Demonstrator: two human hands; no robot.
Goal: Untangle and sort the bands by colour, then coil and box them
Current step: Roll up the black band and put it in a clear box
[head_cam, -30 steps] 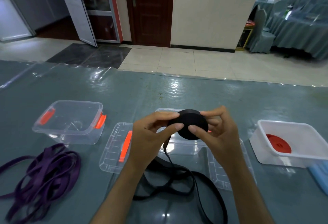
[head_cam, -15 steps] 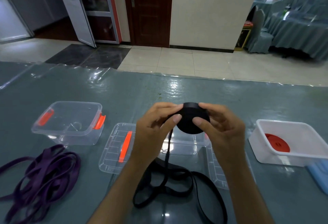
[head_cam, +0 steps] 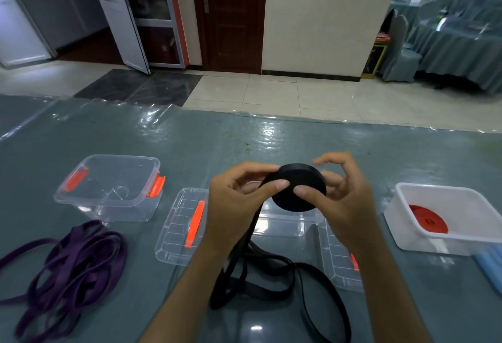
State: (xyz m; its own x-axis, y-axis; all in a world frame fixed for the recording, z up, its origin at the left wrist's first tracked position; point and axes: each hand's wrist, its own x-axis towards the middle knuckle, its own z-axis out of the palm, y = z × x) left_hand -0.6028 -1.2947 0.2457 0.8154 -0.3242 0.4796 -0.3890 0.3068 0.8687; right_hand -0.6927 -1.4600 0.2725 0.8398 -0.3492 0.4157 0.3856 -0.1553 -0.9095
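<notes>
We see both hands raised above the middle of the surface [head_cam: 190,136], a grey-green top under a glossy, wrinkled clear plastic sheet. Between them sits the black band coil [head_cam: 298,190], a flat, tightly wound matte disc held tilted, one flat face towards us. The left hand [head_cam: 233,207] has a narrow grip on the coil's left rim, thumb on the near face and fingers curled behind. The right hand [head_cam: 345,201] presses its thumb on the near face with fingers bent behind the disc, the index finger lifted clear above the rim.

From the coil's left side the loose black band [head_cam: 271,269] drops as a flat woven strap and lies in slack loops on the surface toward the near edge, between the forearms.

Toward the left edge lies the purple band [head_cam: 70,264], a limp tangle of flat loops. Beyond it stands an open clear plastic box [head_cam: 108,193], rectangular with rounded corners and orange latches. A clear ribbed lid [head_cam: 176,228] with an orange clip lies flat left of the left wrist, and another clear box [head_cam: 285,223] shows behind the hands. Near the right edge, a white translucent box [head_cam: 448,223] holds a coiled red band [head_cam: 429,220], lying flat inside.
</notes>
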